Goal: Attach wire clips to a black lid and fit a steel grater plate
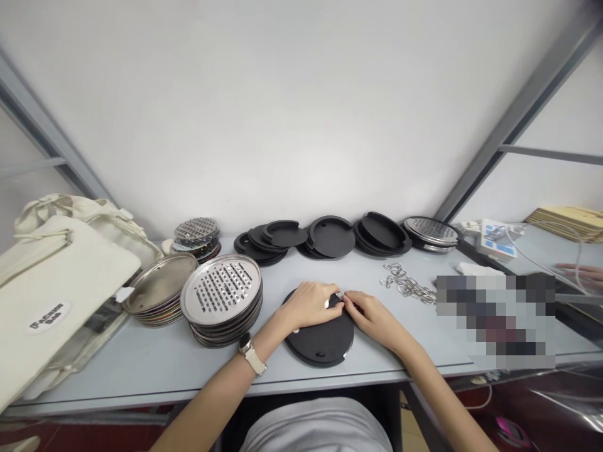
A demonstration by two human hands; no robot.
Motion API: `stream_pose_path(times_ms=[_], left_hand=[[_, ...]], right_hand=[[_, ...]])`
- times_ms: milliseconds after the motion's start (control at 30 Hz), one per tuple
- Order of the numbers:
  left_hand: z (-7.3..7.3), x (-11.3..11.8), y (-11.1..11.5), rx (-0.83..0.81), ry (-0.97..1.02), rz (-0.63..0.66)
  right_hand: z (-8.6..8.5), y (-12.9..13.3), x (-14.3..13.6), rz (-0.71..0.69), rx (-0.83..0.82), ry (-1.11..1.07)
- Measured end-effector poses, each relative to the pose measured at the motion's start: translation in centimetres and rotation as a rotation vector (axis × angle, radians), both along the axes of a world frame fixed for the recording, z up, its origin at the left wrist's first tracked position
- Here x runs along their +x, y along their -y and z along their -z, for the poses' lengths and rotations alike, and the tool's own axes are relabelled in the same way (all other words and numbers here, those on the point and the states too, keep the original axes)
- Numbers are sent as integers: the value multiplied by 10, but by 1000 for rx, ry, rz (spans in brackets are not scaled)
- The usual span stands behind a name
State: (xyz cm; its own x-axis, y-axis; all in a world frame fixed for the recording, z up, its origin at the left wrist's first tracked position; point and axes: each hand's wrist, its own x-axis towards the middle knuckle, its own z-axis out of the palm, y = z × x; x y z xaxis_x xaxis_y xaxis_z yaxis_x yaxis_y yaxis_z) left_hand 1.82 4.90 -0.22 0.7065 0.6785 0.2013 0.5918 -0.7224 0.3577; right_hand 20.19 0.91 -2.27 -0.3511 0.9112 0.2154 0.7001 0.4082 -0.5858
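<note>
A round black disc (pixel 325 342) lies on the table near its front edge, with a small slot near its lower rim. My left hand (pixel 311 304), wrist in a watch with a pale strap, rests across the disc's upper part, its thumb and forefinger closed at a small shiny metal piece (pixel 338 295) by the upper rim. From the right, my right hand (pixel 370 317) meets the same metal piece with pinched fingertips. Both hands nearly touch there, and the fingers partly cover the piece.
Left of the disc are stacked metal grater plates (pixel 221 292), plain metal discs (pixel 162 282) and a cream bag (pixel 70 282). Black discs (pixel 332 236) line the back. Metal rings (pixel 407 285) lie to the right. Another person's hand (pixel 581 274) shows at far right.
</note>
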Motion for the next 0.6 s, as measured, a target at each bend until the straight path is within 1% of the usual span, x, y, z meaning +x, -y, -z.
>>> stream_pose_path(times_ms=[200,600], left_hand=[[0,0,-1,11,3,7],[-3,0,0,23,-23,11]], right_hand=[[1,0,0,-6,0,2],[5,-2,-1,32,22,39]])
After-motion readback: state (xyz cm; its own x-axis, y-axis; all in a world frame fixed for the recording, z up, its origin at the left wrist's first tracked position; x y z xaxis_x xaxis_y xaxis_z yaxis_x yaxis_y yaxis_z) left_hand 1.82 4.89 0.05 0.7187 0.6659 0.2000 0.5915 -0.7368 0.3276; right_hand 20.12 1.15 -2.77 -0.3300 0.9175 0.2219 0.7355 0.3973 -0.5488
